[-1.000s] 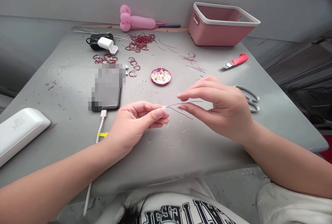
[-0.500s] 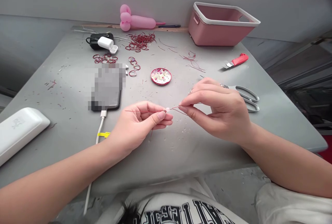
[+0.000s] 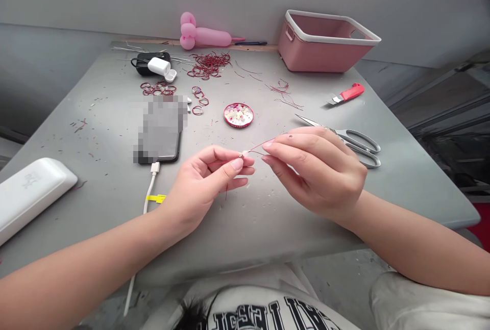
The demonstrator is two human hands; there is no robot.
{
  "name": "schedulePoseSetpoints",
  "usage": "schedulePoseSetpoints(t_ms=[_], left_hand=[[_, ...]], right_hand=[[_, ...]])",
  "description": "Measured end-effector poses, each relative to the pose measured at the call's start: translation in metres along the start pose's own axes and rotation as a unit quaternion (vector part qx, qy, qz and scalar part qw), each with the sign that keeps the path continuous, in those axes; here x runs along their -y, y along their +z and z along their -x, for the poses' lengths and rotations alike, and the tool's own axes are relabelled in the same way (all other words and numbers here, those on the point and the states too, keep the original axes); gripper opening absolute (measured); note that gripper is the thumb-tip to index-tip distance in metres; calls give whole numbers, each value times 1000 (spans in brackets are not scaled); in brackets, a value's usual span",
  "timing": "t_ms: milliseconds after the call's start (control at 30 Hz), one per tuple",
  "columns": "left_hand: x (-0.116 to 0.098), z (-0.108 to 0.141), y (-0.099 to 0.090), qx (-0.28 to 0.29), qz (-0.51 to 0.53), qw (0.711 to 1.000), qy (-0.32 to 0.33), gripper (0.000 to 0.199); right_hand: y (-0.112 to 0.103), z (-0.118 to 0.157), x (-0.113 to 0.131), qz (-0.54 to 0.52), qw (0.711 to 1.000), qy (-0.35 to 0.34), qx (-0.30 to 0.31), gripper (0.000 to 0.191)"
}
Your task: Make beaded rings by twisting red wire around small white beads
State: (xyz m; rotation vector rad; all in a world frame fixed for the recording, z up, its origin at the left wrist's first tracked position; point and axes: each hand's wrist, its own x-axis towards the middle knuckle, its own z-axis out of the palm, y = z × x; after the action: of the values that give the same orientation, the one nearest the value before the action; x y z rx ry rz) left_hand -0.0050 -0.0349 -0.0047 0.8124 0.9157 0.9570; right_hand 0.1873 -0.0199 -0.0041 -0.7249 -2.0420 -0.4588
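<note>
Thumb and fingers of my left hand (image 3: 209, 177) pinch a small pale bead (image 3: 245, 153) strung on thin red cord. A loose end of that cord hangs below these fingers. To the right of the bead, two strands of the red cord (image 3: 259, 145) run to my right hand (image 3: 316, 169), whose fingertips are closed on the cord; the exact grip point is hard to see. Just beyond both hands lies a round red-rimmed lid (image 3: 238, 125) holding white and pink beads. Grey-handled scissors (image 3: 356, 138) lie partly behind my right hand.
A phone (image 3: 163, 128) with a white cable lies left, near beaded red rings (image 3: 157, 89). Farther back are a red cord pile (image 3: 210, 65), a pink balloon (image 3: 209, 36) and a pink bin (image 3: 317, 54). A red-handled cutter (image 3: 350, 94) lies right, a white case (image 3: 36, 192) left.
My right hand has shifted its fingers on the cord, and the strands now spread apart. The cord end that lay across my left hand no longer shows there. The view has shifted slightly.
</note>
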Motion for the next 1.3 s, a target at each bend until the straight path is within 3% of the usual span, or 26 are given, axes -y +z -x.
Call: schedulePoseSetpoints(t_ms=[300, 467, 600, 700, 800, 867, 967, 1133, 1300], left_hand=[[2, 2, 1, 93, 18, 995, -12, 5], [4, 1, -2, 110, 17, 994, -18, 9], [5, 1, -2, 87, 6, 996, -20, 9], [5, 2, -3, 77, 2, 997, -13, 8], [4, 3, -4, 73, -10, 997, 5, 6], [3, 3, -5, 61, -18, 998, 15, 5], [1, 1, -4, 37, -26, 999, 20, 6], [-1, -1, -2, 3, -44, 999, 27, 9], [0, 1, -4, 0, -80, 996, 34, 10]], right_hand=[[-3, 1, 10, -148, 985, 89, 19, 23], [-3, -1, 10, -178, 982, 51, 29, 25], [-3, 0, 11, -184, 981, 47, 26, 26], [-7, 2, 10, -215, 965, 142, 42, 26], [-10, 1, 5, -277, 916, 283, 64, 32], [-11, -1, 0, -294, 899, 318, 65, 26], [-10, -2, -6, -300, 908, 283, 73, 14], [-10, -3, -8, -336, 910, 224, 94, 18], [-8, -3, -5, -287, 930, 214, 78, 13]])
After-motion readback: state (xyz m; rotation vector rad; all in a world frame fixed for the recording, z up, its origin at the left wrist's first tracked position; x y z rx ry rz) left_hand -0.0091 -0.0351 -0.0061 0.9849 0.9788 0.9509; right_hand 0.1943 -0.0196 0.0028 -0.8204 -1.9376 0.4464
